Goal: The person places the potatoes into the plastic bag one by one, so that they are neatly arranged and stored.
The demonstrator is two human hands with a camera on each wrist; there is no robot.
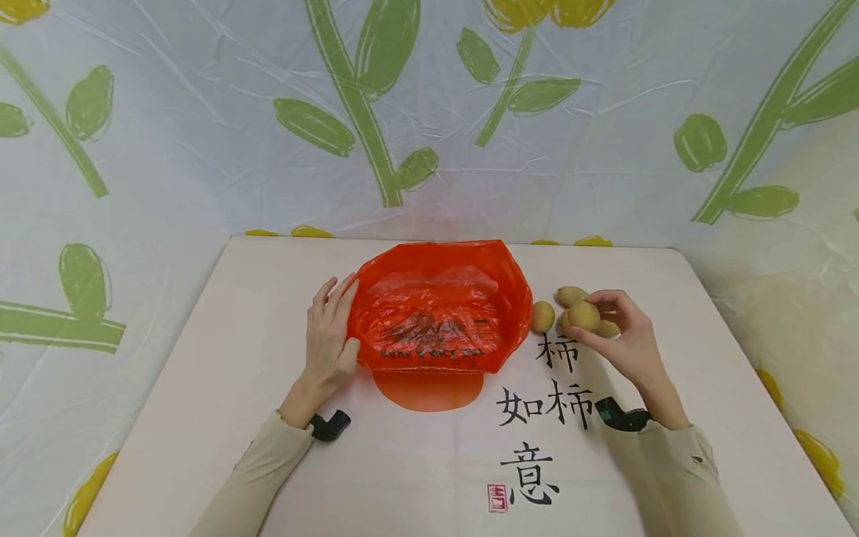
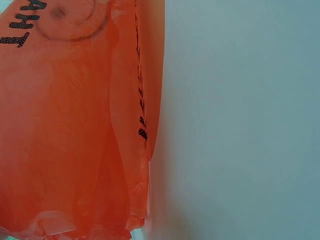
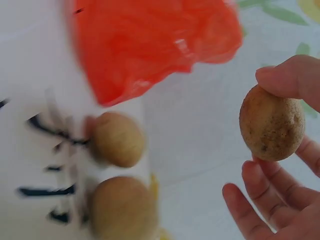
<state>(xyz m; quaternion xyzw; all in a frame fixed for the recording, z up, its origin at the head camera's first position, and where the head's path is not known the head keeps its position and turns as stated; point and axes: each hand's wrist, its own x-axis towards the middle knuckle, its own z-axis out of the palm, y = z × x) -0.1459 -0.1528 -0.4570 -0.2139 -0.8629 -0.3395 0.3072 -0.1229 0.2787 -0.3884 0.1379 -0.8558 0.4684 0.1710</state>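
Observation:
A red plastic bag (image 1: 436, 313) with black print stands on the table, its wide mouth gaping. My left hand (image 1: 329, 335) holds the bag's left edge, fingers along the side and thumb lower down by the rim. In the left wrist view the bag's printed side (image 2: 60, 125) fills the left part, and that hand is out of sight. My right hand (image 1: 627, 328) pinches a small round potato (image 3: 272, 122) between thumb and fingers, to the right of the bag. Below it lie several more potatoes (image 1: 543, 317), one close beside the bag's right edge.
The pale table cover (image 1: 396, 477) bears black brush characters (image 1: 530, 477), a red seal print and an orange printed shape (image 1: 429, 391) partly under the bag. A white curtain (image 1: 221, 149) with green stems hangs behind the table.

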